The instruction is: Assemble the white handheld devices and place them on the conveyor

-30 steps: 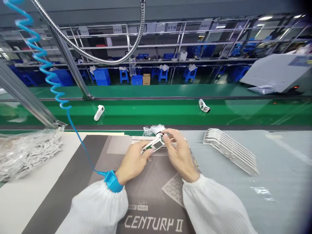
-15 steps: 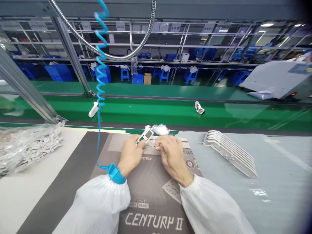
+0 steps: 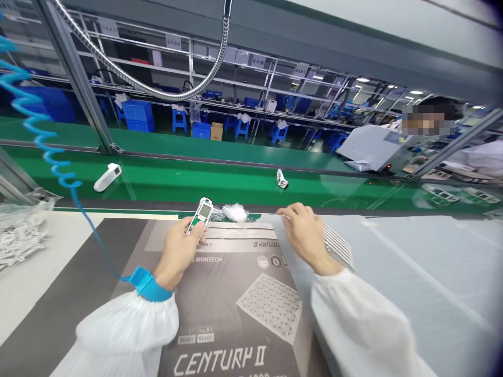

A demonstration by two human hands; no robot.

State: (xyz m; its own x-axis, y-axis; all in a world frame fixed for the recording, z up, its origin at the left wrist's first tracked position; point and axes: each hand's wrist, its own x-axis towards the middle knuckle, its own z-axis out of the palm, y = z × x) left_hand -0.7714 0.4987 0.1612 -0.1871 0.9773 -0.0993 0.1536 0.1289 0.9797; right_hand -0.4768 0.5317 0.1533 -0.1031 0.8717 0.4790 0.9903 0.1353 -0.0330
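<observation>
The left grip [image 3: 177,252] pinches a small white plastic device [image 3: 201,215] near its lower end, thumb pressed against fingers, holding it up over the far edge of a printed Montech carton [image 3: 220,293]; its green circuit board [image 3: 194,225] lies bare (no cover shows there), so straying fingers could mark or damage it; the pinch is narrow, and a slip could drop the device onto the carton or a tuft of clear plastic film [image 3: 234,212]. The right grip [image 3: 304,235] is spread and empty, slightly blurred, just beside a stack of ribbed white plastic parts [image 3: 338,246]; a careless sweep could knock that stack; the coiled blue cord [image 3: 39,131] from the wrist strap [image 3: 147,284] could also snag.
</observation>
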